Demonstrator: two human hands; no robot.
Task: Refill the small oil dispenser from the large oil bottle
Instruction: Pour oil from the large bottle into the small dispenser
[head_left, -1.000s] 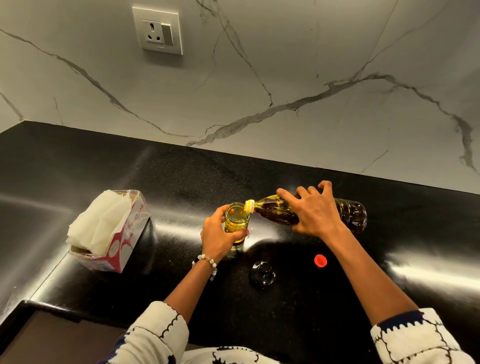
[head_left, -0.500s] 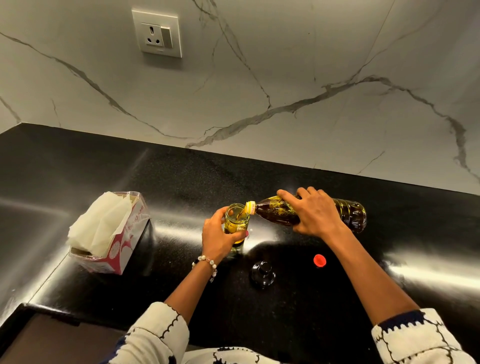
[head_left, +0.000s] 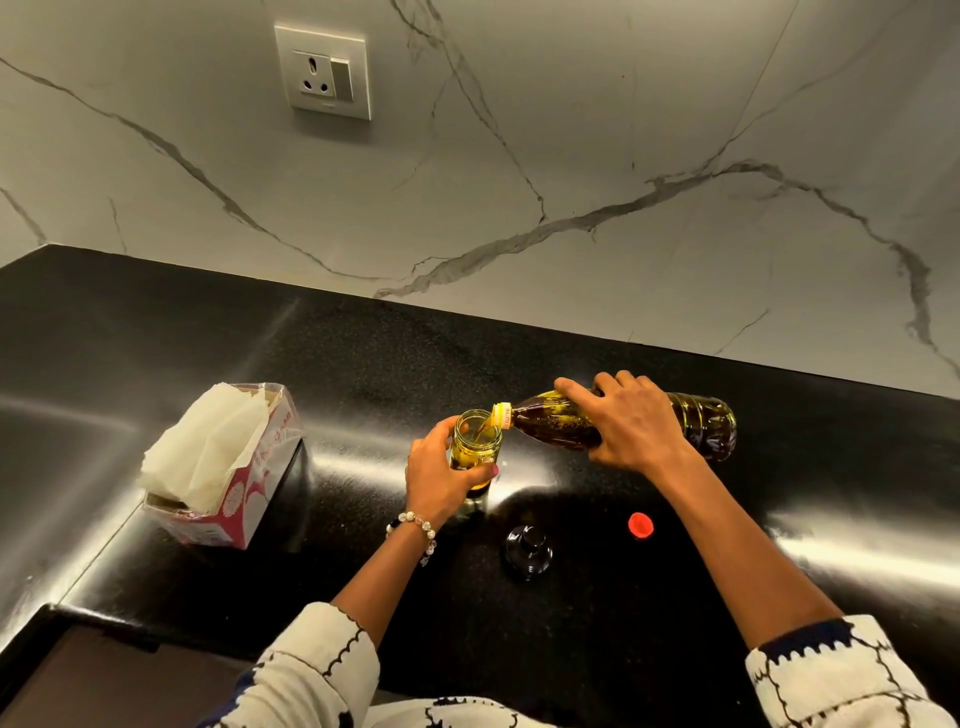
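Little change is noted against the earlier frames: the large oil bottle (head_left: 623, 423) is kept nearly on its side, its yellow neck at the rim of the small glass dispenser (head_left: 475, 447), and a thin stream of oil is seen running into the open mouth; the oil level in the dispenser cannot be judged to have shifted. The dispenser is held upright on the black counter (head_left: 208, 332), gripped round its near side by the left hand (head_left: 439, 478), thumb and fingers curled about the glass. The bottle is clasped from above by the right hand (head_left: 631, 423), fingers wrapped over its middle. The two hands are kept apart, one on each vessel. A dark knobbed lid (head_left: 529, 551) is seen lying on the counter just in front of the dispenser, and a small red cap (head_left: 640, 525) near it to the right, below the bottle. A tissue box (head_left: 223, 467) with white paper standing out of it is set well to the left. The counter is glossy, with bright streaks of reflected light. Behind it a white, grey-veined marble wall (head_left: 571, 156) is seen, with a wall socket (head_left: 323, 73) mounted on it at the upper left.
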